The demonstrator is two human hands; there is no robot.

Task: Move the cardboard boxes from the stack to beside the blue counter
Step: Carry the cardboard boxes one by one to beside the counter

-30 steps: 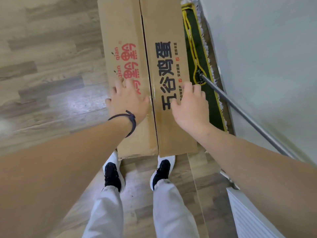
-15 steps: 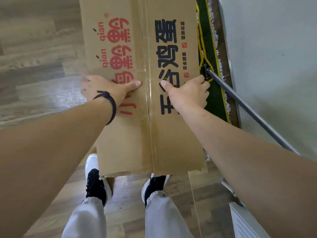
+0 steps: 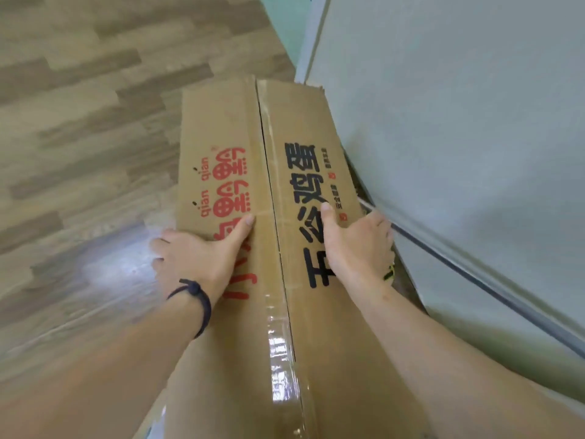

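Brown cardboard box [image 3: 294, 160] with red and black printed characters and a taped middle seam, held above the wood-pattern floor [image 3: 79, 137], right edge just beside a pale grey-blue panel [image 3: 459, 137]. Left hand [image 3: 196, 258] with dark cord bracelet [image 3: 196, 299] gripping the left edge, thumb on top, fingers curled over the side. Right hand [image 3: 357, 242] gripping the right edge likewise. Thin dark rod [image 3: 474, 283] leaning along the panel.

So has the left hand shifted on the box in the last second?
Yes. The left hand slid from flat on the cardboard box top, over the red print, out to its left edge, fingers wrapped over the side, thumb on top.
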